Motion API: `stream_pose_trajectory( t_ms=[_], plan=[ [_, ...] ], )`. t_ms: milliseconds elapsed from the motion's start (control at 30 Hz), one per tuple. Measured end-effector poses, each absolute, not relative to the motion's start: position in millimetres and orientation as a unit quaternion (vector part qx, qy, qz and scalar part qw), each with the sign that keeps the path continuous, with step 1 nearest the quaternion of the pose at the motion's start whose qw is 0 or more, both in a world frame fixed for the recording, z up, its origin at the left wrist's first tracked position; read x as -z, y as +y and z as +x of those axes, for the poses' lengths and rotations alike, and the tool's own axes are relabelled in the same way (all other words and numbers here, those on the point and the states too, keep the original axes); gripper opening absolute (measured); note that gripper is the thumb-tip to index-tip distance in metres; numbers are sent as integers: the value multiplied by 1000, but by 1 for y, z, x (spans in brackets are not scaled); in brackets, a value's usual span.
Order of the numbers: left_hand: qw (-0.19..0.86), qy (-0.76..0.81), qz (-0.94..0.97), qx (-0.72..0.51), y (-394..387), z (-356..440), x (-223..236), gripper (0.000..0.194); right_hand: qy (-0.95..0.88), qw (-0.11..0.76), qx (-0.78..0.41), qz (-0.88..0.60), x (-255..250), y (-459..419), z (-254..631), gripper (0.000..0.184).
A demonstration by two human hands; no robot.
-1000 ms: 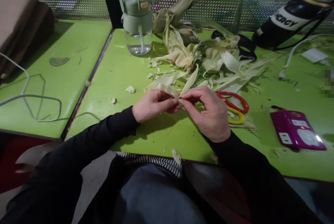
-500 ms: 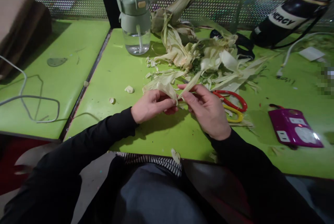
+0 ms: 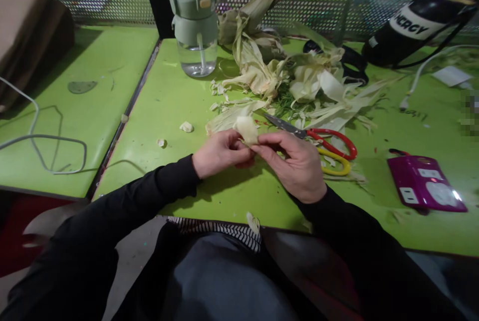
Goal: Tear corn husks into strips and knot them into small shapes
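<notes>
Between my two hands is a pale piece of corn husk (image 3: pixel 247 129), its wide end folded over and standing up. My left hand (image 3: pixel 223 152) pinches its base between thumb and fingers. The thumb and forefinger of my right hand (image 3: pixel 295 163) are closed on the husk's lower right edge. Just beyond my right hand lie scissors (image 3: pixel 334 142) with one red and one yellow handle, blades pointing up and left. A heap of dried corn husks (image 3: pixel 258 74) with green sprigs spreads behind my hands.
A water bottle (image 3: pixel 196 36) stands at the back, with a black bottle (image 3: pixel 411 21) at back right. A purple power strip (image 3: pixel 426 183) lies on the right. Husk scraps (image 3: pixel 186 127) dot the green table (image 3: pixel 149 111). Grey cable (image 3: pixel 60 137) and brown cardboard (image 3: pixel 22 16) are on the left.
The long husk strip my right hand held up is now folded down into a short piece. My right hand has closed in toward my left, uncovering the scissor blades.
</notes>
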State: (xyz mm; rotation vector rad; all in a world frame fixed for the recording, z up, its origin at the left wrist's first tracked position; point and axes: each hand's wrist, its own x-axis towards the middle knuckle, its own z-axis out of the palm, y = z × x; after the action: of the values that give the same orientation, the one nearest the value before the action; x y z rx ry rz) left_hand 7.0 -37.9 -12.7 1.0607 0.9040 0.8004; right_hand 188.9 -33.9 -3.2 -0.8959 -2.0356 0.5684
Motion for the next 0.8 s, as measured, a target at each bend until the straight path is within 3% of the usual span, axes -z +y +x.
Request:
stream_pose_trajectory(
  t_ms=[167,267,367,500,600,800],
  plan=[
    [656,419,505,-373,-40,6,15,17,-845,392,-163,-326,2,-33,188,18],
    [651,394,524,-383,-41,5,11,18,-828,409,-158,-351,1,-33,189,14],
    [654,368,539,-383,-42,4,5,15,-791,419,-222,-388,1,-33,190,13],
    [659,373,531,-380,-43,3,2,17,-748,397,-327,-419,-2,-33,193,25],
    [654,381,542,-366,-44,3,5,24,-756,374,-340,-416,-5,-33,194,30],
    [681,367,544,-326,-46,6,7,24,-768,391,-309,-403,-7,-35,192,11]
  ],
)
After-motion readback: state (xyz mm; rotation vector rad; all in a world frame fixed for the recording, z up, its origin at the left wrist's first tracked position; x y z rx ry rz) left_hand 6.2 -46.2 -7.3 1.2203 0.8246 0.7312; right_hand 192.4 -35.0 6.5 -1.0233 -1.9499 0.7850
